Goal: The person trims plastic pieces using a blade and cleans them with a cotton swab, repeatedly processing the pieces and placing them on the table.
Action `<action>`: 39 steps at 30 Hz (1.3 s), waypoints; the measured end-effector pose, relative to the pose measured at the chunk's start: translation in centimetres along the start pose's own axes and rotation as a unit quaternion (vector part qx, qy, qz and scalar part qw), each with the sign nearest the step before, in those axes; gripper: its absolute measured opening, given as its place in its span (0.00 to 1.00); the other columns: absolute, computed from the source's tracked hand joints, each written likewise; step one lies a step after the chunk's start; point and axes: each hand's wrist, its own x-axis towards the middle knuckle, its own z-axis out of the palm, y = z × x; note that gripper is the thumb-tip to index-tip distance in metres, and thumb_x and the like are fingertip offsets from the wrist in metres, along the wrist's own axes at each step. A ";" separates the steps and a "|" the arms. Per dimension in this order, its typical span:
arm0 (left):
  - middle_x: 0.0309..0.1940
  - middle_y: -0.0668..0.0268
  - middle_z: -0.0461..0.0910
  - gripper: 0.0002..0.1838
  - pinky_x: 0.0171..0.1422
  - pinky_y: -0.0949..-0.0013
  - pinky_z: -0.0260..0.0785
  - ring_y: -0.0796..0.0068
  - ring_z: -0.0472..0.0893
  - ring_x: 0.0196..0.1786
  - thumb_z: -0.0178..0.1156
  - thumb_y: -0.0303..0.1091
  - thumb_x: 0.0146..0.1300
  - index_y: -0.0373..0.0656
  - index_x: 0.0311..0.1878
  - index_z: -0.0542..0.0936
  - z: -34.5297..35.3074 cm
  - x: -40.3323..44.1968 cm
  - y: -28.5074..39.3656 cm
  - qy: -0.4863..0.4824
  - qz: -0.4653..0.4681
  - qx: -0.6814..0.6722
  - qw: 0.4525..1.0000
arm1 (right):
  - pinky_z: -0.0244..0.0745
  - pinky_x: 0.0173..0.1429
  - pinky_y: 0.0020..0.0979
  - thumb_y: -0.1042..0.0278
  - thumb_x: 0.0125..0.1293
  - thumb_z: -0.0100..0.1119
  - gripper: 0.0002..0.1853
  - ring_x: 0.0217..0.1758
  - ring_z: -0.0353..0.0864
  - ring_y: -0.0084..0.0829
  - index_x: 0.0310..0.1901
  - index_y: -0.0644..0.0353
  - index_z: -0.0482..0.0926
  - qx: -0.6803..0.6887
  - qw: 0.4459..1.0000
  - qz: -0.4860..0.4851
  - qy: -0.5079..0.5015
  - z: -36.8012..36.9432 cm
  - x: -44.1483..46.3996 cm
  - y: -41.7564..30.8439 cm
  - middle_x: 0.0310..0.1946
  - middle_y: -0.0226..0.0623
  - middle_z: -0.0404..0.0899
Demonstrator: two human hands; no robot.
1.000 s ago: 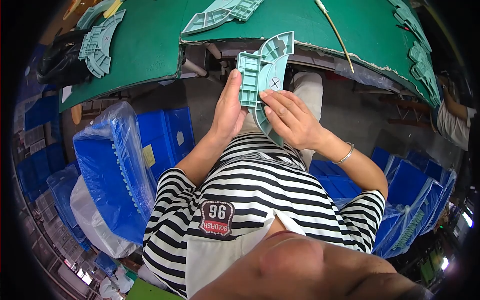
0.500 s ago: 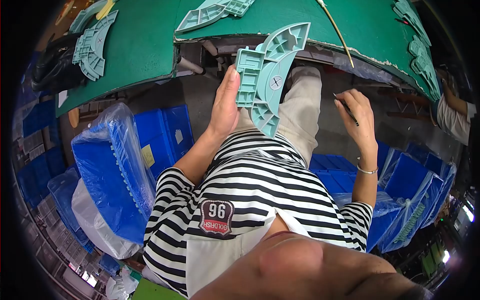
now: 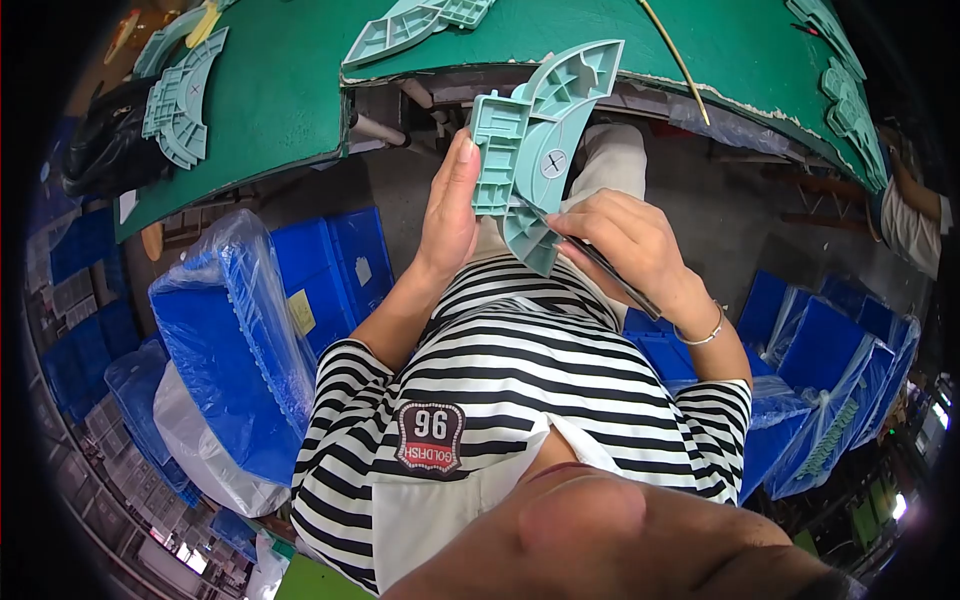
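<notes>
A pale green plastic part (image 3: 538,145) with a curved, ribbed body and a round disc marked with a cross stands upright in front of my body. My left hand (image 3: 452,205) is closed on its left edge, the thumb along the ribbed side and the other fingers hidden behind. In my right hand (image 3: 635,245) I pinch a slim dark knife-like tool (image 3: 612,274). Its thin tip meets the part low down, near the joint between the ribbed block and the lower curved section. Whether the tip presses in cannot be made out.
A green table (image 3: 270,90) with a worn edge lies ahead. Similar parts rest on it at left (image 3: 185,105), top (image 3: 415,25) and right (image 3: 850,115), plus a thin stick (image 3: 680,60). A black bag (image 3: 110,140) sits left. Plastic-wrapped blue bins (image 3: 225,360) flank me.
My right hand has swung left and in from the right side, bringing the knife-like tool to the plastic part. The left hand and the part stay almost where they were.
</notes>
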 end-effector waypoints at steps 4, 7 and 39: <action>0.56 0.65 0.74 0.22 0.65 0.69 0.64 0.78 0.73 0.58 0.36 0.44 0.79 0.40 0.64 0.67 0.1 0.0 0.0 -0.010 -0.003 0.013 1.000 | 0.72 0.30 0.32 0.75 0.52 0.68 0.11 0.29 0.77 0.35 0.37 0.62 0.78 -0.016 1.000 -0.016 0.017 0.9 0.2 0.5 0.28 0.36 0.75; 0.56 0.64 0.74 0.22 0.65 0.69 0.64 0.78 0.73 0.58 0.36 0.45 0.78 0.40 0.63 0.67 0.3 -0.1 0.1 -0.010 -0.005 0.014 1.000 | 0.72 0.30 0.32 0.74 0.53 0.67 0.10 0.28 0.77 0.35 0.37 0.62 0.77 -0.021 1.000 -0.014 0.013 1.0 0.3 0.6 0.28 0.36 0.75; 0.53 0.64 0.75 0.21 0.63 0.70 0.65 0.78 0.74 0.55 0.37 0.43 0.78 0.38 0.62 0.68 0.2 0.0 -0.3 -0.006 -0.001 0.035 0.999 | 0.69 0.28 0.36 0.78 0.51 0.63 0.08 0.25 0.73 0.37 0.30 0.63 0.72 -0.015 1.000 0.017 0.003 1.8 0.4 0.0 0.23 0.37 0.68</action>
